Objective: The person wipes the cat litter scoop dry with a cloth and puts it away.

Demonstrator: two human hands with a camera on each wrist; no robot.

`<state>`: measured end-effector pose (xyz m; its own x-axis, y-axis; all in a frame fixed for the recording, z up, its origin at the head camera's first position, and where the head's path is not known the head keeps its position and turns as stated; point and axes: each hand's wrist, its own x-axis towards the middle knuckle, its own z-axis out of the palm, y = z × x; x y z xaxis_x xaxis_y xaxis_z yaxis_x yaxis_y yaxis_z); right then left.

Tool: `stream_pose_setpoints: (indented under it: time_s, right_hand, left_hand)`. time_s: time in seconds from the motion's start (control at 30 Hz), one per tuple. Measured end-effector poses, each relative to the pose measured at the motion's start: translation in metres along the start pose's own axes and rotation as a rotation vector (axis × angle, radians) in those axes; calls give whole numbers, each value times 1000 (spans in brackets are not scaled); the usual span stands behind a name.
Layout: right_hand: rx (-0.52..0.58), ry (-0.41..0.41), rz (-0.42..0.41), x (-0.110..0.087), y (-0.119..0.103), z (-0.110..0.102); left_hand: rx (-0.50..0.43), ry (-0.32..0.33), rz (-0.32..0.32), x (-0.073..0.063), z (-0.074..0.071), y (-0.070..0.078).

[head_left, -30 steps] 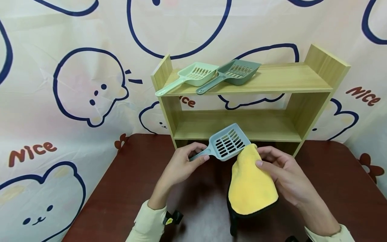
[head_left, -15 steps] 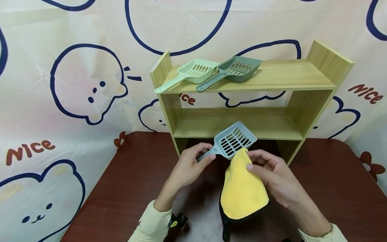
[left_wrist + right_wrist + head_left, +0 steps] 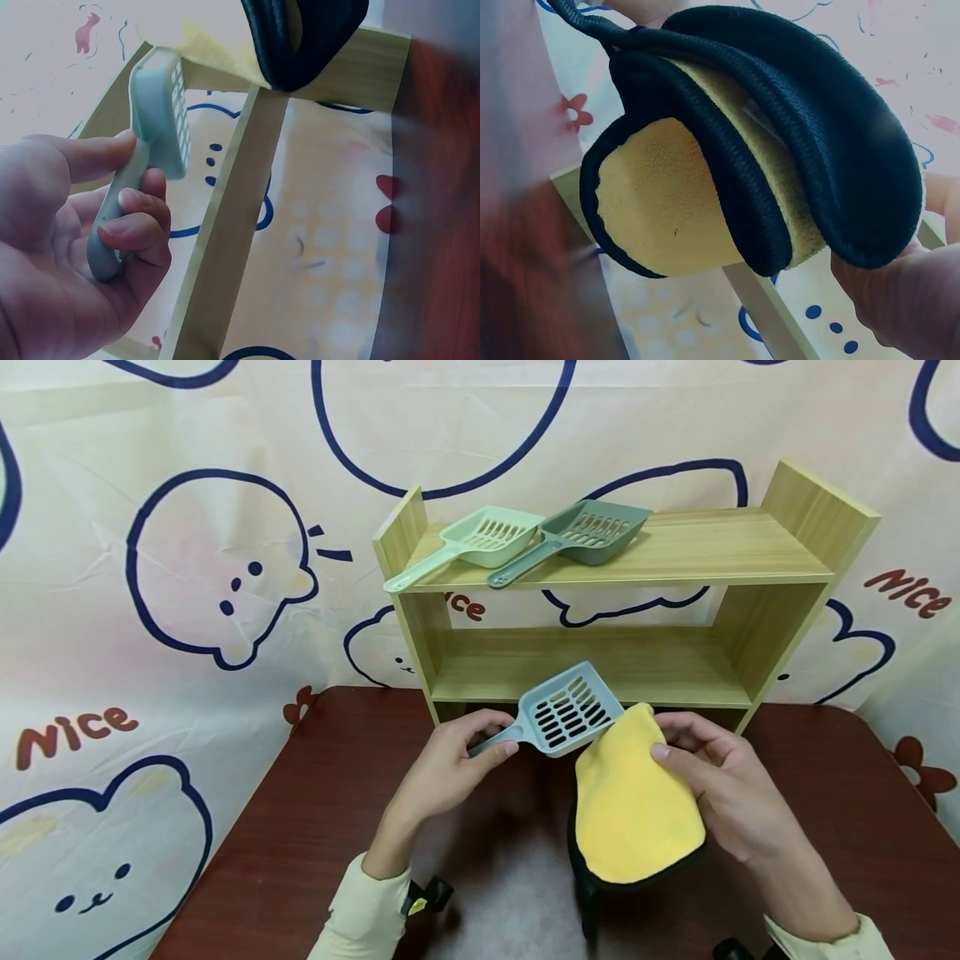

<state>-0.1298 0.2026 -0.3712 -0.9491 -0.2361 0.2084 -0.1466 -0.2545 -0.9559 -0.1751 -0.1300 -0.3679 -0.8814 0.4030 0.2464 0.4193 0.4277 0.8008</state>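
Observation:
My left hand grips the handle of a light blue slotted litter scoop, its fingers curled round the grip in the left wrist view. The scoop is held up in front of the shelf, tilted toward the upper right. My right hand pinches a yellow cloth with black edging near its top, between thumb and fingers. The cloth's upper corner overlaps the scoop's right rim in the head view. Folds of the cloth and its black trim fill much of the right wrist view, hiding most of that hand's fingers.
A wooden shelf stands at the back of the dark red table. On its top board lie a pale green litter scoop and a darker green litter scoop, side by side. A patterned cloth backdrop hangs behind.
Both hands, with the scoop and the yellow cloth, shifted right, left or back slightly: the scoop went right then back left, while the cloth swung left then right along its right edge.

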Motion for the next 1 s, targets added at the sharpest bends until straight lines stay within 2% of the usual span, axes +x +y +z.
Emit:
stream_pose_setpoints:
  time_s: [0.2, 0.47, 0.67, 1.0]
  right_hand:
    - [7, 8, 3, -2, 3, -2]
    - [-18, 14, 26, -3, 8, 3]
    - [-29, 14, 28, -2, 9, 5]
    - [-40, -51, 59, 4, 10, 12]
  left_hand:
    - [-14, -9, -6, -3, -1, -5]
    - [-26, 8, -30, -5, 7, -9]
    - [-2, 35, -11, -1, 10, -10]
    - [23, 65, 32, 8, 12, -7]
